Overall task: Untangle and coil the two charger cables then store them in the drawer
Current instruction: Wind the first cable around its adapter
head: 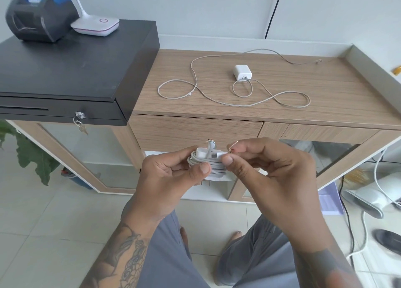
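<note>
My left hand (169,172) grips a white charger (209,156) with its cable wound in tight loops around the block. My right hand (267,164) pinches a thin wire tie (232,146) at the right end of that bundle. Both hands are in front of the closed wooden drawer (191,131). On the wooden cabinet top (325,88) lies the second white charger block (242,72). Its long pale cable (195,73) sprawls loose in several loops to the left and right.
A black cash drawer (71,71) with a key in its lock sits at the left, carrying a receipt printer (39,14) and a white lamp base (95,26). A raised rim edges the cabinet's right side. Cables and a white appliance (373,198) lie on the floor at right.
</note>
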